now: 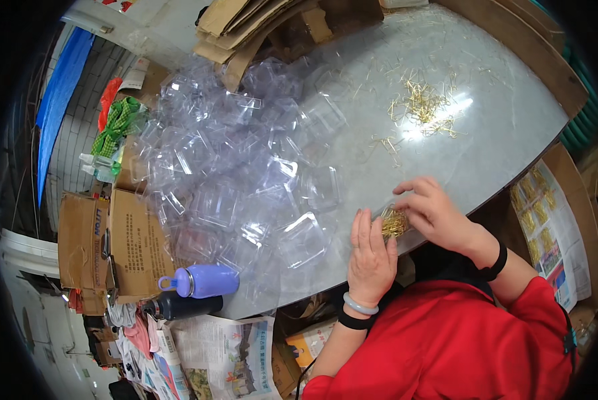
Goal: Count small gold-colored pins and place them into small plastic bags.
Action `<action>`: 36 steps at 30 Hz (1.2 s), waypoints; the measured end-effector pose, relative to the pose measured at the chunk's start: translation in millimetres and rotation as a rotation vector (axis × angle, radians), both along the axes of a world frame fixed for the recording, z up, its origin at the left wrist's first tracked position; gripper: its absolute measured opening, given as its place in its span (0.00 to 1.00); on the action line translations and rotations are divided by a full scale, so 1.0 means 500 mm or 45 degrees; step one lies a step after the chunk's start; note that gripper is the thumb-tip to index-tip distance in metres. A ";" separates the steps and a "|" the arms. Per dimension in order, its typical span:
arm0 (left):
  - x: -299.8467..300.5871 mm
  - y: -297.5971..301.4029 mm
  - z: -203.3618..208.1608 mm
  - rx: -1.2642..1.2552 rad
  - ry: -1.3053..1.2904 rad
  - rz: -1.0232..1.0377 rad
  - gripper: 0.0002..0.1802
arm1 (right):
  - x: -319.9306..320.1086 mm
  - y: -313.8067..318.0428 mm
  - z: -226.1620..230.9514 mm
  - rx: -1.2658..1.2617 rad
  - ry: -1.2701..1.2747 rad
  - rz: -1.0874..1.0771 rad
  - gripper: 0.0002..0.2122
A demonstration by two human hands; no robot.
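A small bundle of gold wire hooks [394, 223] sits between my two hands at the near edge of the grey table. My left hand [371, 257] lies along its left side, fingers stretched out straight and close together. Over its right side curls my right hand [434, 212], fingers bent and partly apart, the lower ones against the wires; its thumb is mostly hidden. Farther up the table is a loose, tangled pile of similar gold wire hooks [422, 107], with some scattered around it.
Clear plastic boxes [226, 167] heap over the table's left half. A purple bottle [209, 281] and a black bottle [186, 307] are at its near-left edge. Cardboard [136, 243] stands at left. At right, a newspaper-lined carton [559, 233] holds several gold bundles.
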State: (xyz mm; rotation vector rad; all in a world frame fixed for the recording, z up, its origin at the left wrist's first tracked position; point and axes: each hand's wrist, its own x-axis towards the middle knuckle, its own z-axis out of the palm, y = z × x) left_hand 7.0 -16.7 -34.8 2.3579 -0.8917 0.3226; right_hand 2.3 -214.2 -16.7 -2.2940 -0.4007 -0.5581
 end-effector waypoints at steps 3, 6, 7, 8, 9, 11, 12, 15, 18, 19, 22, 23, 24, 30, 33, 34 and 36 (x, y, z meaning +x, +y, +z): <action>-0.003 -0.002 0.003 0.001 -0.001 -0.002 0.25 | 0.009 -0.004 0.006 0.043 0.073 -0.007 0.09; -0.002 0.000 0.004 0.001 -0.001 -0.004 0.25 | 0.015 -0.003 0.013 0.007 0.120 0.079 0.08; -0.001 0.001 0.003 0.000 -0.007 -0.005 0.25 | 0.016 -0.002 0.015 0.055 0.154 0.158 0.07; -0.001 0.003 0.002 -0.001 -0.007 0.001 0.25 | 0.015 -0.002 0.023 0.054 0.155 0.163 0.07; 0.000 0.004 0.002 -0.013 0.001 -0.001 0.25 | 0.012 -0.003 0.035 0.150 0.187 0.166 0.06; -0.001 0.001 0.005 -0.023 0.009 -0.003 0.25 | 0.006 -0.008 0.040 0.249 0.219 0.168 0.06; 0.000 0.001 0.008 0.004 -0.002 -0.005 0.24 | 0.002 -0.010 0.036 0.176 0.165 0.223 0.06; 0.001 0.004 0.010 -0.018 0.023 -0.021 0.25 | 0.004 -0.008 0.023 0.086 0.107 0.249 0.07; 0.003 0.004 0.009 -0.070 0.055 -0.030 0.26 | 0.000 0.006 0.012 0.052 0.043 0.170 0.09; 0.003 0.004 0.008 -0.073 0.058 -0.027 0.26 | -0.005 0.013 0.008 0.033 -0.014 0.118 0.10; 0.002 0.007 0.006 -0.075 0.068 -0.041 0.27 | -0.029 0.022 -0.006 0.178 0.051 0.146 0.16; 0.001 0.006 0.005 -0.076 0.070 -0.037 0.27 | -0.035 0.024 -0.003 0.177 0.053 0.149 0.16; 0.001 0.005 0.005 -0.097 0.069 -0.046 0.28 | -0.041 0.025 0.004 0.036 0.001 0.043 0.19; 0.008 0.009 0.006 0.007 -0.027 -0.059 0.31 | -0.054 0.037 -0.002 -0.107 0.025 0.046 0.24; 0.008 0.014 0.010 -0.021 0.031 -0.121 0.31 | -0.001 -0.001 0.005 0.019 -0.062 -0.028 0.20; 0.011 0.014 0.009 -0.062 0.076 -0.177 0.30 | 0.011 -0.017 0.004 -0.027 0.054 0.060 0.17; 0.012 0.011 0.009 -0.153 0.102 -0.174 0.30 | 0.023 -0.018 0.000 0.042 0.060 0.087 0.11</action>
